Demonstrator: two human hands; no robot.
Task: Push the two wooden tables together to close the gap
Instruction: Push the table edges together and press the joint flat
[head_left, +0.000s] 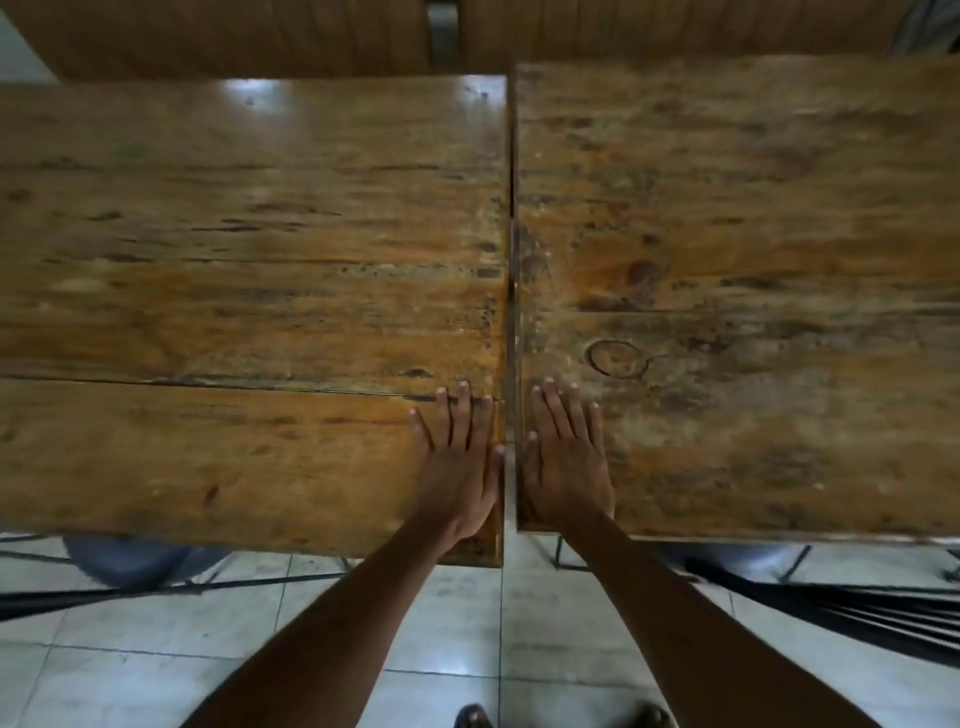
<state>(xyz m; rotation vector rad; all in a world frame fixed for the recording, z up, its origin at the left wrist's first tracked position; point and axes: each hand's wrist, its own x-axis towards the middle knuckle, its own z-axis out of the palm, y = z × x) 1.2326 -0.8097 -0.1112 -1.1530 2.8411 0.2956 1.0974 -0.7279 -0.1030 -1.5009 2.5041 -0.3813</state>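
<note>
Hands lie flat, palms down and fingers extended toward 12 o'clock, gripping nothing. Your left hand (460, 457) presses on the left wooden surface (234, 291) at its near right corner, thumb along the inner edge. Your right hand (563, 457) presses on the right wooden surface (753, 291) at its near left corner, thumb beside that inner edge.

Between the two inner edges, a narrow dark gap (511, 260) runs from 6 o'clock to 12 o'clock; the edges sit just beside each other, and you cannot tell whether they touch along the far half. At the near end the gap opens slightly and the tiled floor (467, 623) shows through it.

The near edges are not aligned: the left surface extends closer to you than the right. The far edges are offset as well.

Open floor lies at 6 o'clock around your shoes (474, 717). Dark metal frame bars (558, 553) show under the near edges.
</note>
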